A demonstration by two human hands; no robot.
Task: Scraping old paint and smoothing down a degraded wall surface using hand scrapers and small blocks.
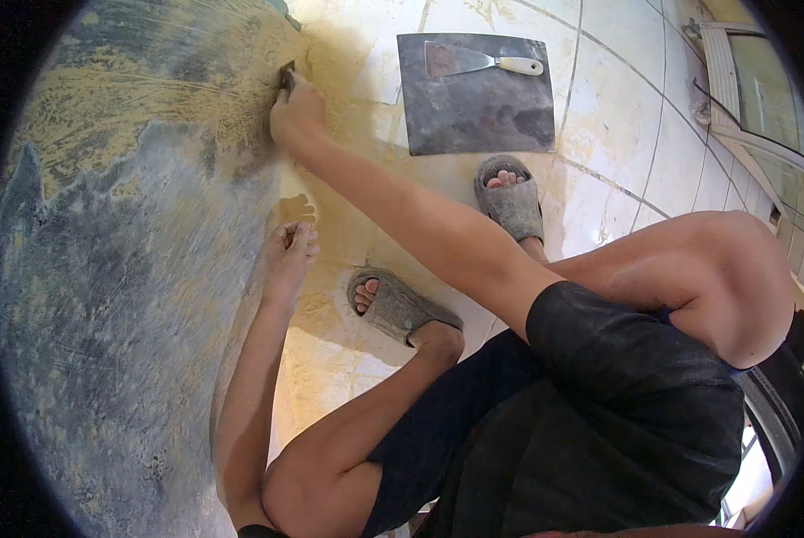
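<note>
Right hand: fingers closed around a small, dark, flat-edged piece (287,75), the right hand (299,115) being at the end of an outstretched arm.
Dark piece: at that hand's fingertips, by the edge of the broad, mottled grey wall surface (115,314) (its exact shape is mostly hidden by the fingers).
Yellow-streaked patch: a rough, ochre-smeared area (195,67) just left of the right hand, on the grey surface.
Left hand: nearer the body than the right hand; the left hand (289,255) has its fingers bent inward, and I cannot tell whether they pinch anything.
Square sheet: a dark grey, flat, scuffed sheet (482,117), right of the right hand, on the white tiled floor (617,112).
Scraper: a broad metal blade with a pale handle (520,65), lying on that sheet.
Sandals: two dusty grey open-toed sandals (397,305), worn, right of the left hand.
</note>
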